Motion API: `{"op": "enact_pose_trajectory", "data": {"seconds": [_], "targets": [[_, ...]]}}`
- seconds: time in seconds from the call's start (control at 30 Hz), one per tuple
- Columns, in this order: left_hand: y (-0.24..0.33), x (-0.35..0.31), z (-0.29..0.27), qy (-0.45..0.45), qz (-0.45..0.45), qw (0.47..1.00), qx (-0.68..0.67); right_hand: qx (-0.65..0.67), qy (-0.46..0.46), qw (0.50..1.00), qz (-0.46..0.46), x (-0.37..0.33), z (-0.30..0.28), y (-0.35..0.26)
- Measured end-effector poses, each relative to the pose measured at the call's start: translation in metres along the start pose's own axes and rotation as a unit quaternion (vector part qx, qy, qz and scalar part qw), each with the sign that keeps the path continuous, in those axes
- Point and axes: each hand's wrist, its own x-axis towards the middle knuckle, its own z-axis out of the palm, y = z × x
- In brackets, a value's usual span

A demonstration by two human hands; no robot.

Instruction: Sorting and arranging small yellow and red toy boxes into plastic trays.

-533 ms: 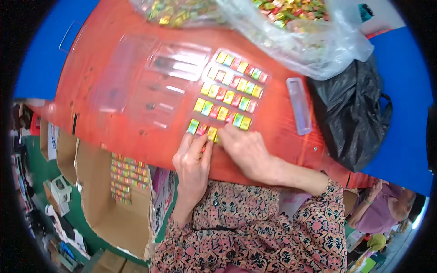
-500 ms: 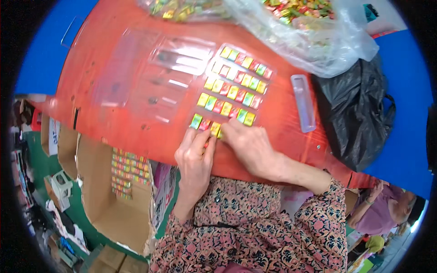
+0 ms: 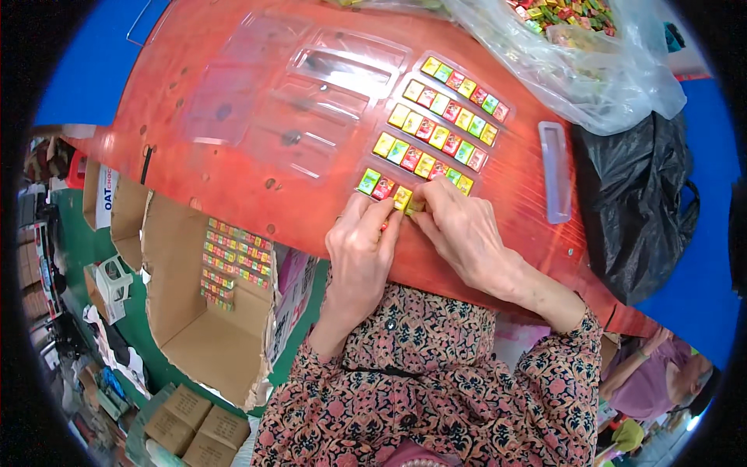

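Now your view has shifted a little against half a second ago, yet your hands have hardly moved: both are still at the near edge of the clear plastic blister tray (image 3: 436, 132), so the bottom row of that tray is still the one being filled. Your left hand (image 3: 362, 261) lies flat on the near side of the tray, fingers close together, tips touching the small wrapped candies (image 3: 385, 189) at the row's left end. Your right hand (image 3: 465, 233) is beside it, thumb and forefinger pinched narrowly on one yellow candy (image 3: 412, 205) right at the tray's near edge. The three rows farther from you are full of glossy little squares in yellow, red and green. The tray is thin, transparent and ribbed, lying on a worn red table (image 3: 233, 156) with dark spots. Left of the tray lie empty clear trays (image 3: 327, 78); beyond it sits a soft clear bag of loose candies (image 3: 576, 54); right of it lie a narrow clear lid (image 3: 554, 171) and a crumpled black bag (image 3: 638, 202).
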Motion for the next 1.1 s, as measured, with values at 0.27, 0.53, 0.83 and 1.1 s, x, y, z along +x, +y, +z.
{"op": "enact_pose_trajectory", "data": {"seconds": [0.27,0.53,0.83,1.1], "targets": [[-0.002,-0.001,0.001,0.004,0.009,1.0,0.004,-0.065,0.006,0.997,-0.032,-0.002,0.002,-0.004],[-0.002,0.002,0.003,0.005,0.007,1.0,0.001,-0.052,0.037,0.997,-0.045,0.0,0.003,-0.002],[0.0,0.001,-0.001,-0.001,0.007,1.0,-0.022,0.197,0.062,0.978,0.009,0.008,-0.011,0.001],[-0.012,0.0,-0.024,0.015,-0.131,0.962,-0.238,0.662,0.125,0.72,0.166,0.046,-0.106,0.058]]}}
